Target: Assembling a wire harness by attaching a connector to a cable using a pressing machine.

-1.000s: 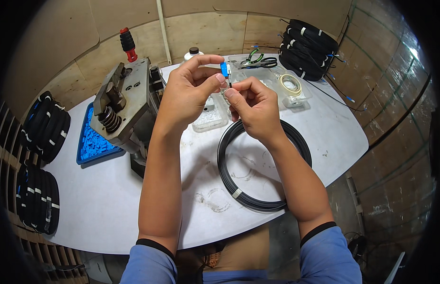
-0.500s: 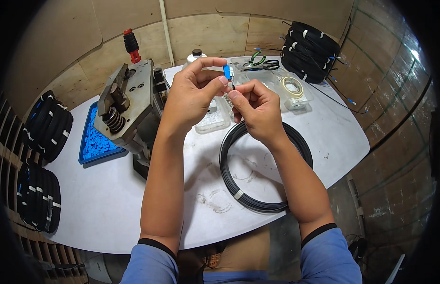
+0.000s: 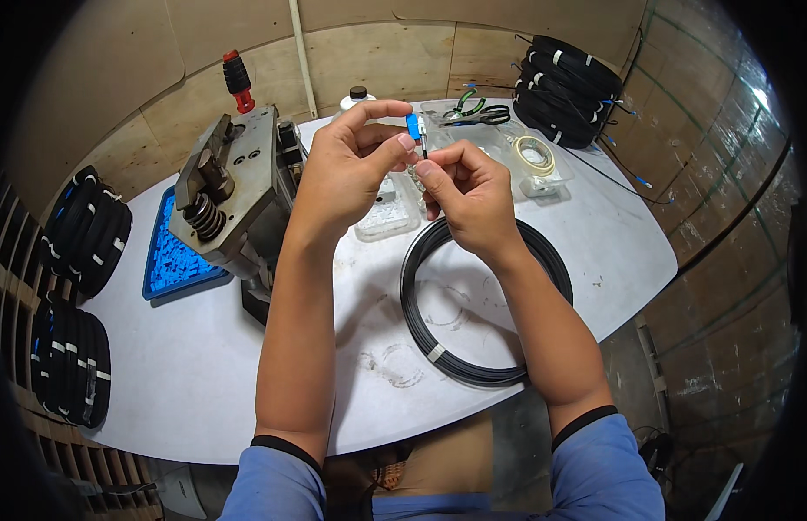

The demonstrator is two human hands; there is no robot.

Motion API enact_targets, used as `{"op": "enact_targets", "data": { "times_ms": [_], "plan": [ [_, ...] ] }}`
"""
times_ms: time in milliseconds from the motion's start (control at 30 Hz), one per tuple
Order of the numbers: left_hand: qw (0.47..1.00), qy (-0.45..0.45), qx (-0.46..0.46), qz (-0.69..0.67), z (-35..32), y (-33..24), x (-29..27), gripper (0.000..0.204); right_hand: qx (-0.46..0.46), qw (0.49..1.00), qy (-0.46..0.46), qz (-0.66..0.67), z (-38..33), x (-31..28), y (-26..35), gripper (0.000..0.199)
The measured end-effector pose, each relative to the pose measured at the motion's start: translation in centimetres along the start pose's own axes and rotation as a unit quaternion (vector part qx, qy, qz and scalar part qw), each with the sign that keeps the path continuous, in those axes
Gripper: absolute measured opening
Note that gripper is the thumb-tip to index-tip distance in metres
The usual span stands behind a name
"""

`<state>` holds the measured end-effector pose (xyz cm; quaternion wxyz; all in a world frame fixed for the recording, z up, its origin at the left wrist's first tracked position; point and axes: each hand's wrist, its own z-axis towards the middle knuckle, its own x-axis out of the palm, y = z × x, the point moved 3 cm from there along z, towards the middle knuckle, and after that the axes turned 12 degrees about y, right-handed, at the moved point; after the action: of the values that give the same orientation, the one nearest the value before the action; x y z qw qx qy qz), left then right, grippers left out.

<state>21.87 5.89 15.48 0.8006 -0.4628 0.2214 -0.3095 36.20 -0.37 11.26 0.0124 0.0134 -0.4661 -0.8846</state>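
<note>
Above the middle of the table, my left hand [image 3: 353, 169] pinches a small blue plastic connector piece [image 3: 412, 125] between thumb and fingers. Against its right side sits a small white part [image 3: 422, 127] on the end of a thin black cable [image 3: 424, 153]. That cable is gripped just below the end by the thumb and forefinger of my right hand [image 3: 469, 195]. How the white part meets the blue piece is too small to make out. Beneath my right forearm lies a coil of black cable [image 3: 410, 317], bound with white tape.
A metal hand press [image 3: 238, 178] with a red and black handle stands left, beside a blue tray [image 3: 152, 291] of small blue pieces. Clear plastic boxes [image 3: 388, 227], pliers [image 3: 477, 115], a tape roll [image 3: 534, 156] and a white bottle [image 3: 355, 98] sit behind. Cable coils [image 3: 567, 91] are stacked back right.
Both hands keep their hold on the blue connector piece and the cable. The whole view has shifted slightly; little else differs.
</note>
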Motion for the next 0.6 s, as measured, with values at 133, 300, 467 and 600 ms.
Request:
{"op": "enact_targets", "data": {
  "times_ms": [133, 300, 467, 600],
  "plan": [
    [1.0, 0.0, 0.003, 0.007, -0.04, -0.07, 0.04, 0.031, -0.004, 1.0, 0.0, -0.001, 0.01, 0.01, 0.0, 0.012],
    [1.0, 0.001, 0.004, 0.009, -0.01, -0.02, -0.01, 0.031, 0.001, 1.0, -0.003, -0.01, -0.04, -0.04, 0.03, 0.012],
    [1.0, -0.001, 0.012, 0.003, 0.04, 0.13, -0.08, 0.032, 0.003, 1.0, -0.014, -0.009, -0.04, -0.09, 0.13, 0.012],
    [1.0, -0.001, 0.006, -0.002, 0.03, 0.1, 0.06, 0.033, -0.001, 1.0, -0.009, -0.015, -0.06, 0.01, 0.16, 0.013]
  ]
}}
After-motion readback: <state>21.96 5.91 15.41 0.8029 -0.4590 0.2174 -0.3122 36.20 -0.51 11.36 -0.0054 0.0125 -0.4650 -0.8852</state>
